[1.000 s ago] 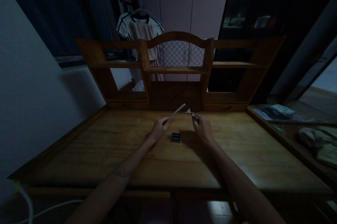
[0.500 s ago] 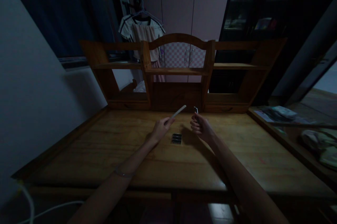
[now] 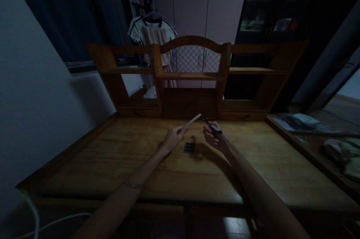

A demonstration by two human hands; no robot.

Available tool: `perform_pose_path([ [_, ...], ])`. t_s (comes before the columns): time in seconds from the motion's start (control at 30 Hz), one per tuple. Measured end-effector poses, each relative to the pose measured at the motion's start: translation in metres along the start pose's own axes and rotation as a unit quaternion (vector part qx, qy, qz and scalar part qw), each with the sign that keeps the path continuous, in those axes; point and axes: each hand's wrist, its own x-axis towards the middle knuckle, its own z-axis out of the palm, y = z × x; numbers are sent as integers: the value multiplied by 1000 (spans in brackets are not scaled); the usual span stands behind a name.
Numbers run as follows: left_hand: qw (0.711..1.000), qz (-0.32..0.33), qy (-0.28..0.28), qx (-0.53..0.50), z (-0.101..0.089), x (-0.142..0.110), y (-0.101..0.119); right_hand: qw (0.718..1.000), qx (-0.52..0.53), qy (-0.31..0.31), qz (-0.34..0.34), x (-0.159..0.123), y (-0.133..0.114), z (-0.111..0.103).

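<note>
The room is dim. My left hand (image 3: 173, 139) is closed round one end of a thin pale stick (image 3: 191, 121) that slants up and to the right. My right hand (image 3: 215, 138) is closed on a small dark razor-like tool (image 3: 213, 126) with a pale end, held level just right of the stick's tip. Both hands hover over a wooden desk (image 3: 112, 160). A small dark ribbed block (image 3: 189, 147) lies on the desk between and just below them, untouched.
A wooden shelf unit (image 3: 191, 76) stands along the desk's back edge. Clothes on a hanger (image 3: 153, 33) hang behind it before pale cupboards. Papers and cloth (image 3: 303, 121) lie on the side surface at right. A white cable (image 3: 33, 220) runs at bottom left.
My right hand has turned the tool from pointing up to lying level, its tip toward the stick. My left hand and the stick have hardly moved.
</note>
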Motion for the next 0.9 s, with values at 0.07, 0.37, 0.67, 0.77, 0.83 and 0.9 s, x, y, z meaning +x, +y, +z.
perform_pose_path([
  [0.07, 1000, 3, -3, 0, 0, -1, 2, 1000, 0, -14, 5, 1, 2, -2],
  [0.37, 999, 36, -30, -3, 0, -5, 7, 996, 30, -60, 57, 3, 6, -7],
  [0.67, 1000, -4, -30, 6, 0, -1, 1, 993, 54, -75, 68, 2, 8, -8],
  [0.77, 1000, -4, -22, 12, -2, -2, 4, 992, 72, -89, 54, 4, 8, -10],
  [0.83, 999, 7, -42, 15, -1, -2, 4, 990, 84, -108, 45, 4, 7, -10],
  [0.9, 998, 15, -65, 21, 0, -2, 3, 987, 97, -125, 36, 3, 6, -10],
])
